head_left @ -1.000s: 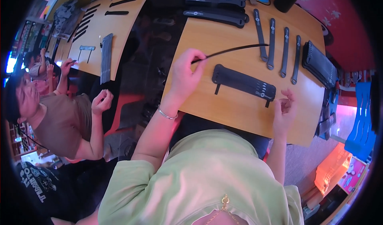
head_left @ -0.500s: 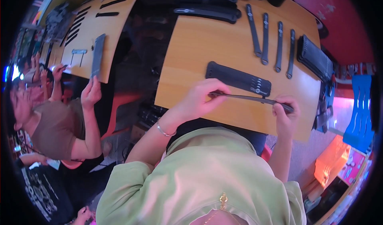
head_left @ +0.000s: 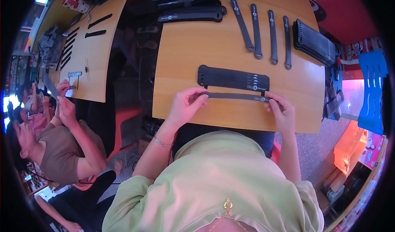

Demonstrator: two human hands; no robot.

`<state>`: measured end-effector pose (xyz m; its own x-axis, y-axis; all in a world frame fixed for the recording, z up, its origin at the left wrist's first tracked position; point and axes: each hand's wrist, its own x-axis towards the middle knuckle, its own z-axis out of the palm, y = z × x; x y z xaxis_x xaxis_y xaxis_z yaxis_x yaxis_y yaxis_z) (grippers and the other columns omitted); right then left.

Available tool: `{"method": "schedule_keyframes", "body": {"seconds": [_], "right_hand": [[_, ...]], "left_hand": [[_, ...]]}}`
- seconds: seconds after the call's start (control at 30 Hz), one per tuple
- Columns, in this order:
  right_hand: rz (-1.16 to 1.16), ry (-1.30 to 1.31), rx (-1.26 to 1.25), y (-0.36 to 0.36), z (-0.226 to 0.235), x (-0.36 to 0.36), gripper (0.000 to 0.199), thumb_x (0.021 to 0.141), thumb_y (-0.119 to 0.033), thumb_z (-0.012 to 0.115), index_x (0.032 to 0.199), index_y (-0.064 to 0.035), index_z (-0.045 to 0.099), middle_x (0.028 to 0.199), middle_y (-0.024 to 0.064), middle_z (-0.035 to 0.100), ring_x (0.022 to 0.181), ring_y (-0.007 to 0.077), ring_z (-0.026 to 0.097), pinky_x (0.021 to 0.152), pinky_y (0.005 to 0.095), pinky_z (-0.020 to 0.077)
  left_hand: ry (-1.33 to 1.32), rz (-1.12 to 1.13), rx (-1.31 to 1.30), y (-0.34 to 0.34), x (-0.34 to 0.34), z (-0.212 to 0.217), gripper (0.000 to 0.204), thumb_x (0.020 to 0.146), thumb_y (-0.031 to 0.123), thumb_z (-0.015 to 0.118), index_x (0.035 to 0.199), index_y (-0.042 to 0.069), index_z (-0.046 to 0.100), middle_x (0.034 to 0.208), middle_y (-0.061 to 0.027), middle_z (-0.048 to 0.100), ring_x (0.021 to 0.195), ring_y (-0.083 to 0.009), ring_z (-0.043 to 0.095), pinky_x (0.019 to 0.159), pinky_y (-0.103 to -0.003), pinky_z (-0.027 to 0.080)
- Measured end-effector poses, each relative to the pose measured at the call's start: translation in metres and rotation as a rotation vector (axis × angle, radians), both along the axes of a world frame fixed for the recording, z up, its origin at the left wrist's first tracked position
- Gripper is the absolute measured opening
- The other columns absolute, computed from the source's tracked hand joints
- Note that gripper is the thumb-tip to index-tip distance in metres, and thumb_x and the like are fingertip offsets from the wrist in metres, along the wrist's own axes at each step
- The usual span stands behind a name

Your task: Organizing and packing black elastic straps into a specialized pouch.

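A narrow black strap (head_left: 235,96) with a white print near one end stretches between my hands, just in front of a stack of black straps (head_left: 230,77) on the table. Its left end is pinched in my left hand (head_left: 186,107), between thumb and fingers. At the other end, my right hand (head_left: 282,111) pinches the strap beside the print. The stack's straps are fanned slightly at their left ends. Dark narrow strips show at the stack's near edge, left and right; what they belong to is partly hidden.
Several single straps (head_left: 256,31) lie apart on the far right of the wooden table (head_left: 181,59). A thick strap pile (head_left: 314,42) sits at its right edge, with bundled straps (head_left: 189,14) at the far left. At another table (head_left: 96,53), a co-worker (head_left: 68,143) handles a strip.
The strap in my hands has come from a slant to nearly level, its print now facing up. My hands have moved left in the picture. The co-worker's hands have come together around a strip.
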<state>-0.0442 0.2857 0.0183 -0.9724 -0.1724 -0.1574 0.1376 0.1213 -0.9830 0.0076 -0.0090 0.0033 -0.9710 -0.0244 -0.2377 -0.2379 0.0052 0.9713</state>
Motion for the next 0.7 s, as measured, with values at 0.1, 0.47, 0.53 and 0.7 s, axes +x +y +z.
{"method": "schedule_keyframes", "body": {"seconds": [0.1,0.47,0.53,0.7], "right_hand": [[0.031,0.042,0.040,-0.001,-0.005,-0.001,0.022,0.088,0.003,0.057,0.108,0.0002,0.065,0.091,0.0041,0.059,0.076,0.0057,0.056,0.065,0.0179,0.0452],[-0.080,0.009,-0.007,-0.004,-0.017,-0.004,0.016,0.091,-0.002,0.055,0.105,0.0005,0.063,0.085,0.0023,0.061,0.073,0.0068,0.058,0.064,0.0182,0.0453],[-0.080,0.007,-0.007,-0.004,-0.020,-0.004,0.016,0.091,-0.002,0.055,0.105,0.0004,0.062,0.086,0.0023,0.061,0.072,0.0067,0.057,0.064,0.0181,0.0448],[-0.101,-0.013,-0.037,-0.006,-0.022,-0.005,0.014,0.091,-0.002,0.055,0.104,-0.0005,0.060,0.085,0.0012,0.059,0.069,0.0057,0.054,0.061,0.0180,0.0429]], "left_hand": [[0.064,0.041,-0.018,-0.001,-0.005,-0.003,0.016,0.088,0.001,0.059,0.103,-0.002,0.063,0.083,-0.0035,0.060,0.073,-0.0080,0.060,0.065,-0.020,0.048],[0.081,0.133,-0.137,-0.012,-0.014,-0.010,0.017,0.087,-0.001,0.060,0.103,-0.002,0.063,0.083,-0.0026,0.063,0.074,-0.0070,0.059,0.067,-0.019,0.047],[0.058,0.159,-0.121,-0.011,-0.015,-0.007,0.017,0.087,0.000,0.060,0.103,-0.002,0.063,0.081,-0.0019,0.064,0.073,-0.0065,0.059,0.066,-0.019,0.047],[0.058,0.206,-0.164,-0.008,-0.018,-0.008,0.015,0.084,-0.003,0.061,0.099,-0.002,0.064,0.081,-0.0022,0.063,0.070,-0.0061,0.058,0.063,-0.019,0.048]]}}
